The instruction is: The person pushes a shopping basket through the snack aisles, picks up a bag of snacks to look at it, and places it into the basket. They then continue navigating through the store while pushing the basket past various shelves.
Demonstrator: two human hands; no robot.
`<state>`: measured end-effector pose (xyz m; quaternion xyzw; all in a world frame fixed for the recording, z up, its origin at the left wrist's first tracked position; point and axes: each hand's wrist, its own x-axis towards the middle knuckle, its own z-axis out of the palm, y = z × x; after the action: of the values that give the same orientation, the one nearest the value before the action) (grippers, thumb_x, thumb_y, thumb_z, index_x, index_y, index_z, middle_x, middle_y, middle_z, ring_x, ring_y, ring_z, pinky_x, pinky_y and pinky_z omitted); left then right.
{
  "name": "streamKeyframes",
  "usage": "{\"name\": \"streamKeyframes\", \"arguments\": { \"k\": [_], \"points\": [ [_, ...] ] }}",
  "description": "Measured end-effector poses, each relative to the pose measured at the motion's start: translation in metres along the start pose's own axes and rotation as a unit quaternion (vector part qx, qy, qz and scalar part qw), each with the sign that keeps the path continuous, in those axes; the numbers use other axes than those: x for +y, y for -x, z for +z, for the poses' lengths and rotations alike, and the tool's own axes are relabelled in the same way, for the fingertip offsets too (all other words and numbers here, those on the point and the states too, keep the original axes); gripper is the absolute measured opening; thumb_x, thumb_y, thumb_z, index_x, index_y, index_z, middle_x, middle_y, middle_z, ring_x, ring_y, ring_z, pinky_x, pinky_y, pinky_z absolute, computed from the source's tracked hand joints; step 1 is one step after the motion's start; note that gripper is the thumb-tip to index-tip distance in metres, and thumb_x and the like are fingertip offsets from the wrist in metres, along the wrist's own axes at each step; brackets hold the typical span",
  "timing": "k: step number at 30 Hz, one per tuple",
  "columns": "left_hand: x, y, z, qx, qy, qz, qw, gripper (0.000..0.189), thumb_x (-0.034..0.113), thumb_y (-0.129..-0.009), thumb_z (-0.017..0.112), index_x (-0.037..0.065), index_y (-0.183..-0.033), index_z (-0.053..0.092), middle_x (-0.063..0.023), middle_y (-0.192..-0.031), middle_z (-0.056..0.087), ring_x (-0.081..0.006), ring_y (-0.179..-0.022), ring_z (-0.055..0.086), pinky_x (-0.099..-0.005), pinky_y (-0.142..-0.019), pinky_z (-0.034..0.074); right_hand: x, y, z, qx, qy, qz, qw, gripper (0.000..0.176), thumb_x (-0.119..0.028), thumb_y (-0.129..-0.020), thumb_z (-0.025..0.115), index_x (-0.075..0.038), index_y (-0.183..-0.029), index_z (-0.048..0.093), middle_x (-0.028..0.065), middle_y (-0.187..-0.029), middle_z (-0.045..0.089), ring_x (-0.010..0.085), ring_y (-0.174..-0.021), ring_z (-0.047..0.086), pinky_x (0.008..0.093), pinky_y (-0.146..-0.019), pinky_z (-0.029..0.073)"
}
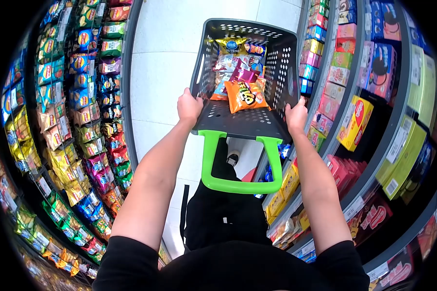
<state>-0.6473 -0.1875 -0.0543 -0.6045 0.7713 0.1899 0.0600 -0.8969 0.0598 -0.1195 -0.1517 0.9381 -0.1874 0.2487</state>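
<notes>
A dark grey shopping basket (218, 123) with round holes in its walls is held out in front of me. My left hand (190, 105) grips its left rim, the thumb over the edge. On the opposite rim, my right hand (296, 116) is closed the same way. The green handle (243, 187) hangs toward my body. Inside lie several snack packets: an orange bag (246, 96) on top, a dark pink packet (244, 72) behind it, and a yellow bag (230, 45) near the far wall. The undersides of both hands are hidden.
Shelves of hanging chip bags (86, 63) line the left side. To the right, shelves hold boxed goods, among them a yellow box (355, 123) and a blue box (381, 68). Pale floor tiles (162, 72) run between the shelves. My shoe (233, 158) shows below the basket.
</notes>
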Motion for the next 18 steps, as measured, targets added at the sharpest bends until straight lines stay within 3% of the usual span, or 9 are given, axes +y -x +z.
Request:
{"name": "streamKeyframes", "arguments": {
  "k": [5,10,18],
  "points": [
    [0.04,-0.047,-0.015,-0.015,-0.024,-0.016,0.999,0.026,0.013,-0.08,0.065,-0.002,-0.101,0.059,-0.0254,-0.087,0.069,-0.0417,-0.085,0.068,-0.0467,-0.079,0.055,-0.027,-0.052,-0.01,-0.008,0.012,0.021,1.0,0.035,-0.02,-0.084,0.071,0.001,-0.105,0.052,0.0288,-0.099,0.066,0.0451,-0.096,0.064,0.05,-0.084,0.052],
    [0.072,-0.091,-0.015,-0.029,-0.03,-0.014,0.999,0.023,0.013,-0.08,0.064,-0.002,-0.098,0.058,-0.0259,-0.085,0.068,-0.0428,-0.084,0.067,-0.0476,-0.079,0.054,-0.04,-0.099,-0.016,-0.011,-0.003,0.035,0.999,0.037,-0.022,-0.085,0.07,0.003,-0.105,0.052,0.0299,-0.091,0.067,0.0477,-0.088,0.065,0.0521,-0.08,0.052],
    [0.132,-0.164,-0.031,-0.027,-0.022,0.019,0.999,0.021,0.012,-0.08,0.064,-0.002,-0.095,0.057,-0.0264,-0.084,0.068,-0.0435,-0.083,0.067,-0.0486,-0.077,0.054,-0.073,-0.167,-0.034,0.006,-0.005,0.054,0.999,0.037,-0.021,-0.083,0.072,0.003,-0.103,0.052,0.0302,-0.091,0.067,0.0475,-0.089,0.065,0.0511,-0.08,0.053]
  ]
}}
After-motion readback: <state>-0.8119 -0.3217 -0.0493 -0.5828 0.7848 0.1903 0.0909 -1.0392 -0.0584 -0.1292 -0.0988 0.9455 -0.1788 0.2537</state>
